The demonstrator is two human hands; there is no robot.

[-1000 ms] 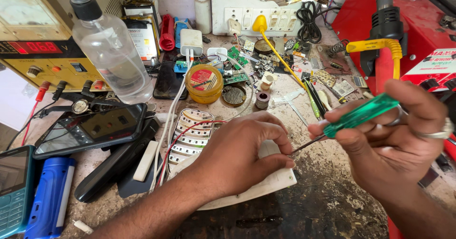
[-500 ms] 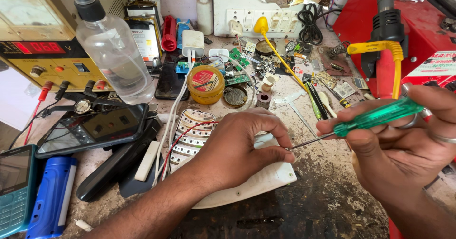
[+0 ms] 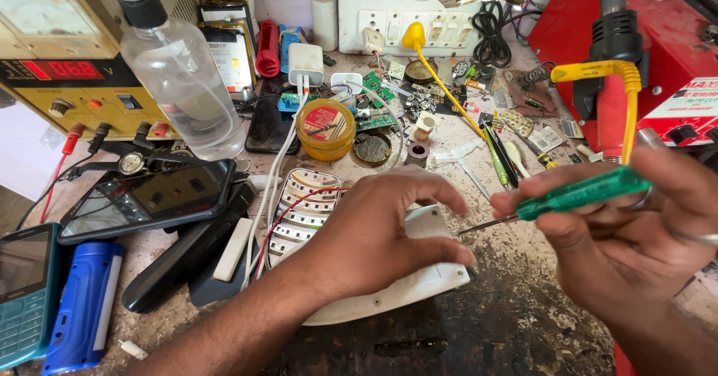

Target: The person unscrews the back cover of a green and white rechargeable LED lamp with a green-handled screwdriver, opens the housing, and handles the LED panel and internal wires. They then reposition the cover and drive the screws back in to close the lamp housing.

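I look down on a cluttered bench [image 3: 479, 331], its top dark, stained and scratched, with a yellow power supply [image 3: 67, 69] at the far left and a red machine [image 3: 658, 54] at the right; the room beyond is not visible. The white lamp housing [image 3: 389, 294] lies flat in the middle, its LED board [image 3: 299, 204] facing up, probably so the inside is reachable. My left hand [image 3: 374, 234] presses on it from above, fingers spread and curved over the shell, I think to keep it from sliding. My right hand [image 3: 628, 249] holds the green screwdriver [image 3: 576, 194], fingers closed around the handle, tip pointing toward the housing edge but apart from it. A clear plastic bottle [image 3: 187, 84] stands behind.
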